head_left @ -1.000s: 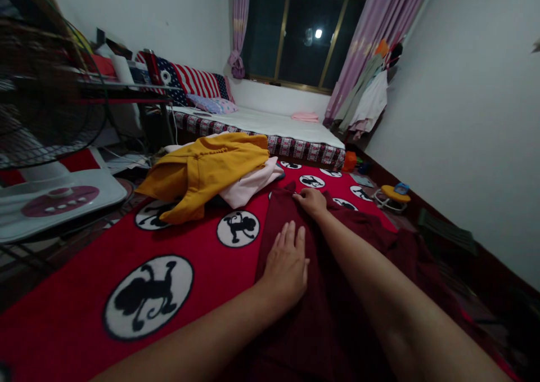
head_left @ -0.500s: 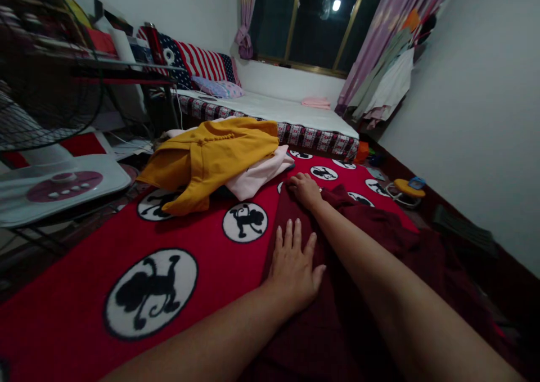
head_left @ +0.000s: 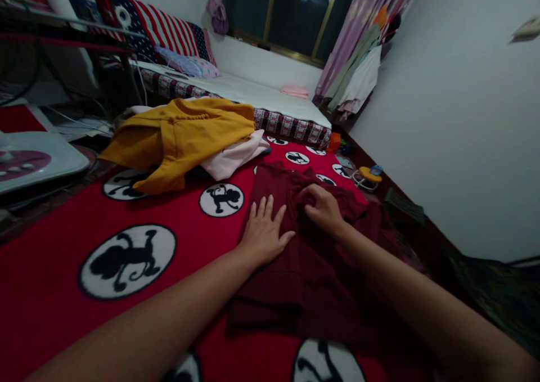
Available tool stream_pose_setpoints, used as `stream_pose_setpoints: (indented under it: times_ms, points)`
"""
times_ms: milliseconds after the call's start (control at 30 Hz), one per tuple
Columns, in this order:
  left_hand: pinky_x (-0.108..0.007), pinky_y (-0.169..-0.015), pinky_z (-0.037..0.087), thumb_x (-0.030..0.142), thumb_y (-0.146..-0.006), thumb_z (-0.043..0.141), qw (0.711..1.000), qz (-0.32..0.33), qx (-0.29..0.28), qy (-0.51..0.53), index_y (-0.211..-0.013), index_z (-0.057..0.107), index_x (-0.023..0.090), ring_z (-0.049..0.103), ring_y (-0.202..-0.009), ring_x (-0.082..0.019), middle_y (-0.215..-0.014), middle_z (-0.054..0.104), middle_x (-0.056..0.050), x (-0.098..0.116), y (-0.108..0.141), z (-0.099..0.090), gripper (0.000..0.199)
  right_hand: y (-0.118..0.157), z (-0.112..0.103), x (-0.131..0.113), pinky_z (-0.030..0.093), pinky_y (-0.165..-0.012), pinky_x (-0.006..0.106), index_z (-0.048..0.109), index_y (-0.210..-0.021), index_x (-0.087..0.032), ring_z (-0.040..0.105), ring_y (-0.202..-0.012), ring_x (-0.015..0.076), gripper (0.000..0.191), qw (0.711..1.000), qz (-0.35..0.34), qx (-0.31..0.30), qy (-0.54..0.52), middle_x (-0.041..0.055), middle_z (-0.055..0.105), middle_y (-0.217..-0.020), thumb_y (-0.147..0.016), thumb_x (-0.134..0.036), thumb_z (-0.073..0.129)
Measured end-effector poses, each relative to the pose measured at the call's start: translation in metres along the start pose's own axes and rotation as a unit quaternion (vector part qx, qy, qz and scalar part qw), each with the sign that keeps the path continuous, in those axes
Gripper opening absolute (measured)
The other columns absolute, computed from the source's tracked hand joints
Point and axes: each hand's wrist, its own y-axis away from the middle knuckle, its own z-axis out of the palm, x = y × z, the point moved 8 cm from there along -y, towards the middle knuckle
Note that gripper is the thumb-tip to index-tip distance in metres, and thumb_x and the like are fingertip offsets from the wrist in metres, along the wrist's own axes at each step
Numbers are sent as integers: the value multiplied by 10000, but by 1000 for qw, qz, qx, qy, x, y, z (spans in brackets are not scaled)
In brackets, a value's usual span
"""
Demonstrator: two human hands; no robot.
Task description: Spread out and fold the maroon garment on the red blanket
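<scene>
Two hands work on one dark red garment (head_left: 270,283), which lies on the red blanket (head_left: 46,281), in the near middle of the scene. The left hand (head_left: 265,233) rests flat on the left part of this garment; its five fingers are straight and spread apart, and they hold nothing. The right hand (head_left: 323,209) is to the right and a little farther; its fingers are curled and grip a gathered fold of the same cloth. Far left of the hands, one yellow garment (head_left: 185,140) lies over one pale pink garment (head_left: 234,156). Farther right is one yellow stool (head_left: 369,174).
</scene>
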Motion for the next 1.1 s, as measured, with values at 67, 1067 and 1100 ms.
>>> stream_pose_setpoints:
  times_ms: [67,1067,1100]
  points:
    - [-530,-1152,116,592,-860,469,1000,2,14,-3,-1454,360,214,125,-1438,-353,-1575,147,-134,1,1,-1,713,35,-6,7,422,-819,290,594,-893,-203,569,-900,204,277,999,11,-26,18,48,637,-946,-656,-102,495]
    - [-560,-1126,180,563,-892,425,997,48,13,-66,-1471,322,210,202,-1427,-319,-1554,216,-139,6,0,2,686,73,-66,174,474,-517,258,513,-520,-199,563,-506,152,175,810,420,294,-285,-39,512,-479,-658,-281,582]
    - [-557,-1126,185,572,-893,417,997,47,14,-64,-1476,309,207,203,-1427,-318,-1556,207,-142,6,0,2,696,74,-84,182,495,-531,267,497,-560,-206,567,-526,148,159,780,409,355,-313,-36,532,-523,-688,-291,534]
